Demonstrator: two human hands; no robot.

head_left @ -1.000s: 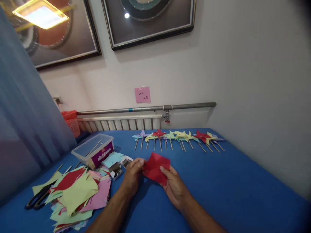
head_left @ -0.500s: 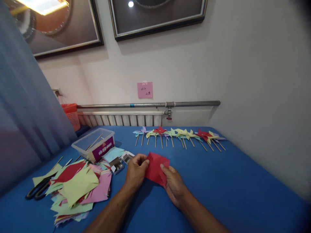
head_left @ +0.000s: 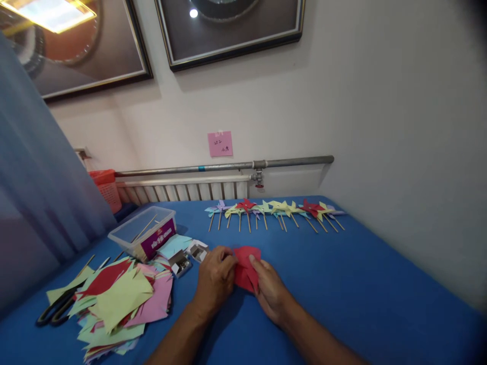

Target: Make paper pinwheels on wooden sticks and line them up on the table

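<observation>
The red paper (head_left: 245, 269) is held between the fingers of two sides, showing no clear long axis. The left hand (head_left: 216, 276) pinches its left edge; the right hand (head_left: 273, 293), equally near, pinches its right side, thumb on top.

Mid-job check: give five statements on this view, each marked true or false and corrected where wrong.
1. The right hand grips a thin red paper sheet. True.
2. The left hand holds the black-handled scissors. False: they lie on the flat blue table.
3. Colourful paper pinwheels on thin sticks lie in a row beyond the hands. True.
4. The rectangular clear plastic box stands right of the hands. False: left of them.
5. The pink paper note is above the grey metal pipe. True.
</observation>
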